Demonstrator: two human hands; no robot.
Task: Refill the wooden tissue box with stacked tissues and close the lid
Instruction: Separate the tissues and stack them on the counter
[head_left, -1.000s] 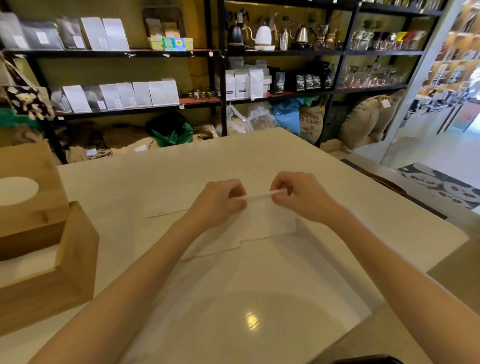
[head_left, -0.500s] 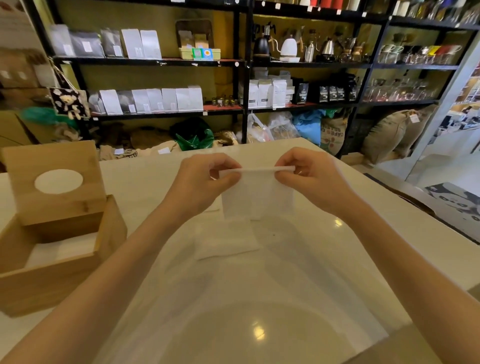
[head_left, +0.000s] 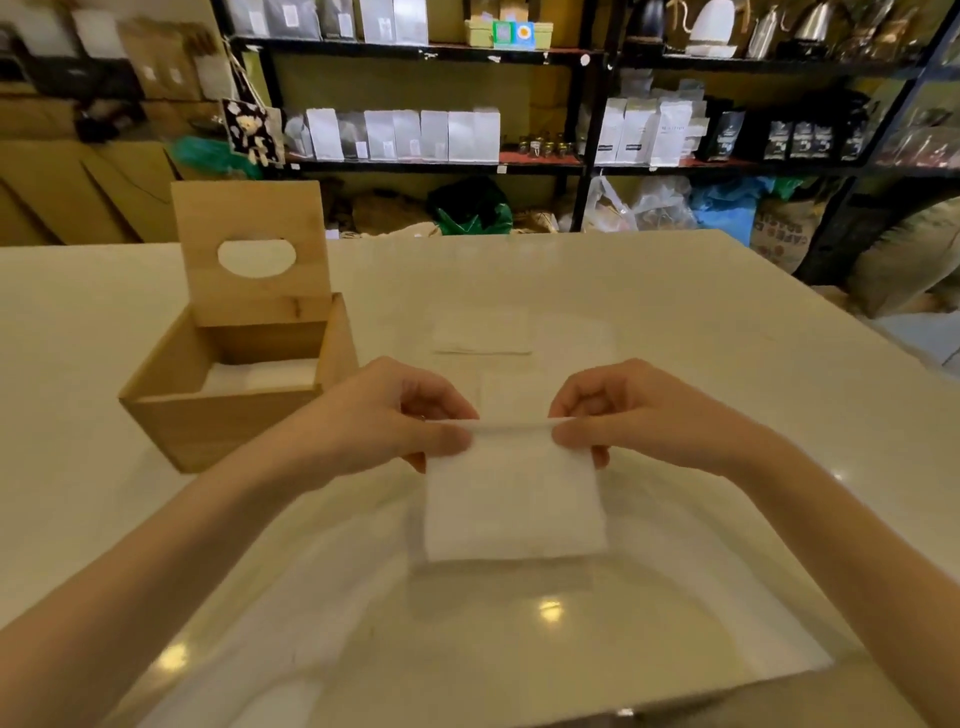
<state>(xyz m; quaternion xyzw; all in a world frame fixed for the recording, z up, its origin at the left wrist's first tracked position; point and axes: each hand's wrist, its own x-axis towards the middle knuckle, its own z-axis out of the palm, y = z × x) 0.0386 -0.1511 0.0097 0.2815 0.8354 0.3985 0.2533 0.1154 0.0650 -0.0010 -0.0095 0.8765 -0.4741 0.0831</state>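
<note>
A folded tissue (head_left: 514, 499) is pinched at its top corners by the left hand (head_left: 395, 415) and right hand (head_left: 628, 413), hanging flat above the table (head_left: 675, 312), top edge running left-right. The open wooden box (head_left: 228, 384) stands left.

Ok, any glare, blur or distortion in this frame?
Head view: lamp glare spots on the glossy table near the bottom; wide-angle bending at the edges; shelves and left background soft; tissue, both hands and box only slightly smeared, still readable.
</note>
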